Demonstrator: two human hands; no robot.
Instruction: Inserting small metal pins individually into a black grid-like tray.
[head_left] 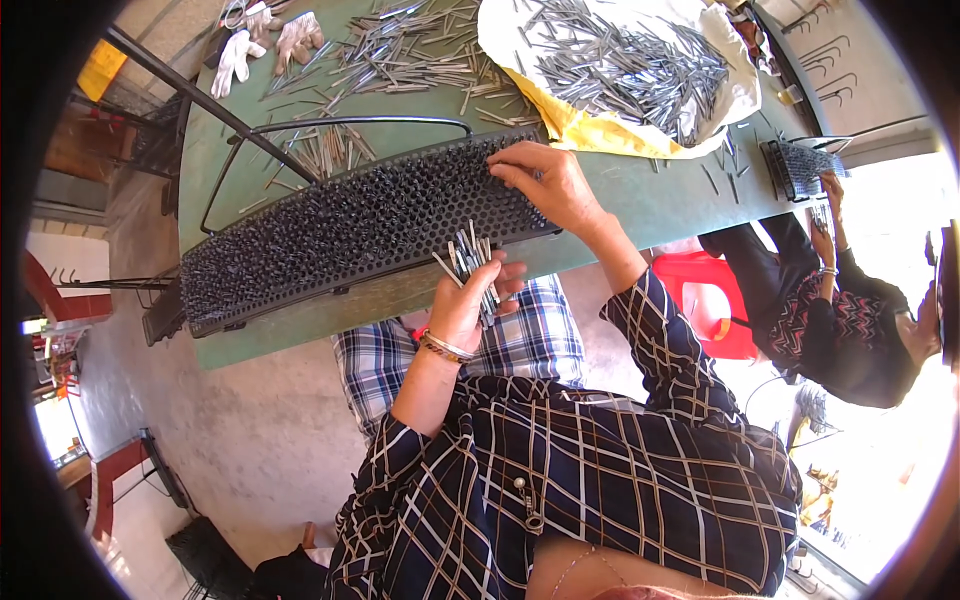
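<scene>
While the left hand (pixel 465 300) grips a bundle of metal pins (pixel 472 262) at 6 o'clock of the black perforated rack (pixel 350 225), the right hand (pixel 545 180) sits at the rack's 3 o'clock end, fingers pinched narrow on its top; whether a pin is between them, can't tell. Step looks like filling holes, rack mostly full. Next move likely needs one pin lined up upright over a free hole. Loose pins lie on the green table (pixel 660 200) at 12 o'clock; a co-worker's hands (pixel 825 215) at 3.

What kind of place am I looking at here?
Likely a small hand-assembly workshop: a green table strewn with metal pins, a perforated black rack being filled, and a co-worker at another rack.
</scene>
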